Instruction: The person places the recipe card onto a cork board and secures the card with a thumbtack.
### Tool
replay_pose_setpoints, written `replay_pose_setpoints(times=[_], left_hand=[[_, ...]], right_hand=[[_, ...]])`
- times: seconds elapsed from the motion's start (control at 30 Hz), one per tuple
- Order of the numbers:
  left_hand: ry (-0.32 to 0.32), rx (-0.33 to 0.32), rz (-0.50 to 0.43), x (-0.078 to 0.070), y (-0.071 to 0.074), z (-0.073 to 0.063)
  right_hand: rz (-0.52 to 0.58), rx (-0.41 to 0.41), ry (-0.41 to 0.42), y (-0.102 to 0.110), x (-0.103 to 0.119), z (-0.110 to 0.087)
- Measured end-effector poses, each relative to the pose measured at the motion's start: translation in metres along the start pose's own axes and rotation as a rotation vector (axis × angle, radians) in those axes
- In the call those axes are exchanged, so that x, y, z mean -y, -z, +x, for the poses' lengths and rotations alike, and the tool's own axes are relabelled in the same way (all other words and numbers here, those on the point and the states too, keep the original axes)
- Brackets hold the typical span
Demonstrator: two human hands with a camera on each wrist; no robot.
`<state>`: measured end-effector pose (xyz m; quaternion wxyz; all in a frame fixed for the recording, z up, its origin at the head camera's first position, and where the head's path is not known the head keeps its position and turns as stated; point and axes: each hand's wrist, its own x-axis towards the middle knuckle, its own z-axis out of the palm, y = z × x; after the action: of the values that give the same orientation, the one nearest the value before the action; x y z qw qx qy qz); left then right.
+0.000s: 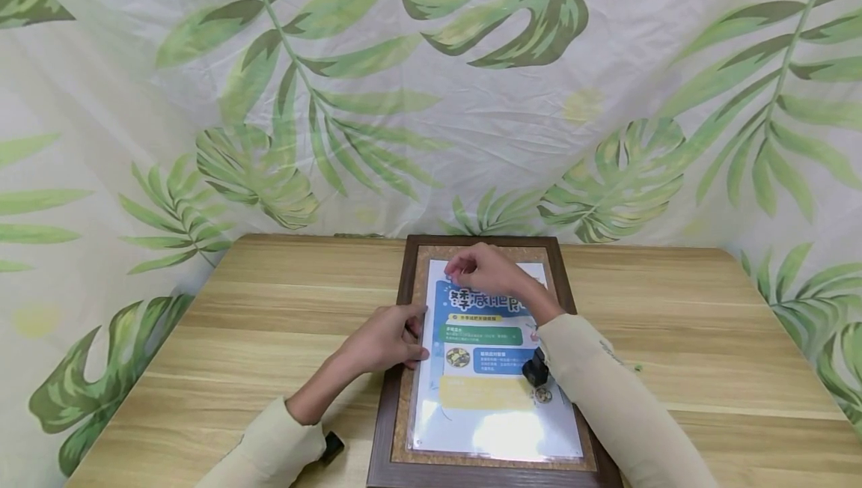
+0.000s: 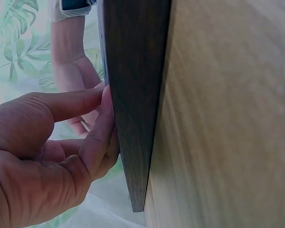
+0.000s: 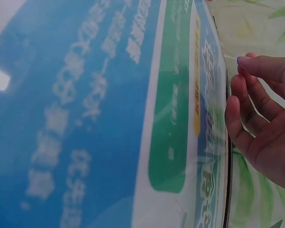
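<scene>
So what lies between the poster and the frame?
A strip of cork, partly hidden by the left hand and right hand; the head view shows it between poster and frame.

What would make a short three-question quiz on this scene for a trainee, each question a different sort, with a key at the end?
1. Multiple choice: What shows around the edges of the poster, inside the dark brown frame?
A. white tile
B. speckled brown board
C. green cloth
2. True or false: The right hand is nearer the poster's top edge than the left hand is.
3. Short answer: In the right wrist view, what colour is the small thing at the right hand's fingertips?

Key:
1. B
2. True
3. Blue, leaning purple; too little of it shows to name it.
</scene>
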<state>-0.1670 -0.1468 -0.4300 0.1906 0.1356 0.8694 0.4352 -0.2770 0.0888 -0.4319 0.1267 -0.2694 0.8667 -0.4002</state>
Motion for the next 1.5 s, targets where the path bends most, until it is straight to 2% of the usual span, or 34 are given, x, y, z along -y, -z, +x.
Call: replay_pose_setpoints(times=[0.23,0.43,0.77,1.1,1.5], left_hand=[[0.03,-0.037,-0.016,-0.003,-0.002,-0.002],[0.032,-0.041,0.004,-0.004,-0.002,-0.001],[0.026,-0.023,0.045,-0.002,-0.001,0.001],[0.012,0.011,0.032,0.0,0.001,0.003],[-0.003,0.018,0.034,0.001,0.0,0.002]], right_hand=[[0.006,-0.04,-0.008,-0.008,-0.006,0.009],[0.021,-0.073,-0.035,-0.01,-0.007,0.015],[-0.036,-0.064,-0.044,-0.015,-0.008,0.029],[-0.132,-0.092,-0.051,-0.016,-0.006,0.04],[-0.127,-0.106,-0.024,-0.019,-0.005,0.046]])
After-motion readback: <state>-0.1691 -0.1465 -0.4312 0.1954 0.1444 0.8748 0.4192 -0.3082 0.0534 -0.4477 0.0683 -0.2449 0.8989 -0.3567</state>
